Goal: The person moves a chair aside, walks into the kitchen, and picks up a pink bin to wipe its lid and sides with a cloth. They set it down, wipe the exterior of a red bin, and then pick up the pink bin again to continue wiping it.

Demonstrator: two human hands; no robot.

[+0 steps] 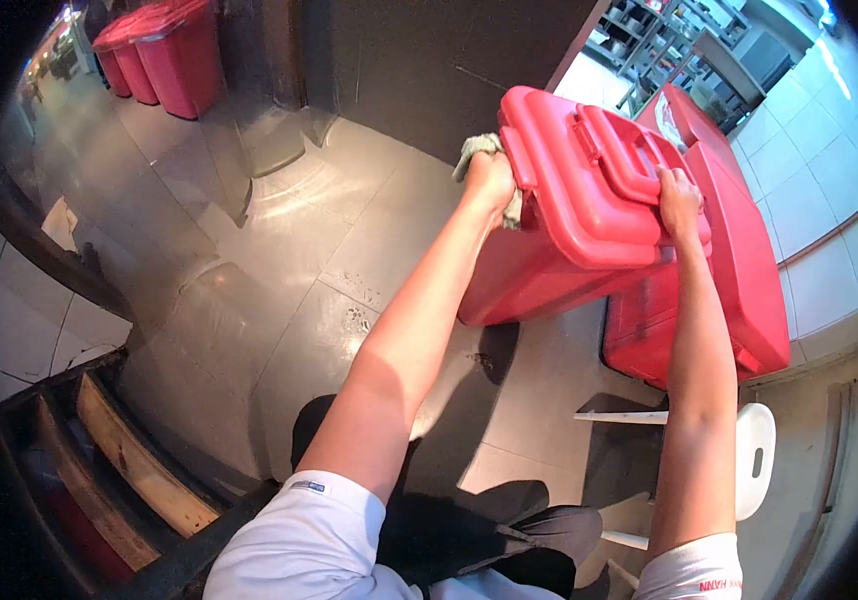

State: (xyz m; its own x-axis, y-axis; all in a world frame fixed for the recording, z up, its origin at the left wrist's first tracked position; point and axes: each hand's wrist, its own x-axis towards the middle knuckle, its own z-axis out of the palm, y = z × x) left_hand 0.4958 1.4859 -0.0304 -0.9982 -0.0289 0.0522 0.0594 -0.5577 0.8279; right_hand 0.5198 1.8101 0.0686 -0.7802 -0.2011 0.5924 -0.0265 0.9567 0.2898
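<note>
A red lidded bin stands in front of me, its lid down. My left hand is closed round a grey-green cloth at the left edge of the lid; part of the cloth hangs below the hand. On the right side of the lid, my right hand has its fingers curled over the rim of the raised handle section. The palms and most fingertips are hidden.
Another red bin stands just right, by a tiled wall. A white stool is near my right arm. Red bins stand far left. A slatted wooden frame lies lower left. A dark panel rises behind.
</note>
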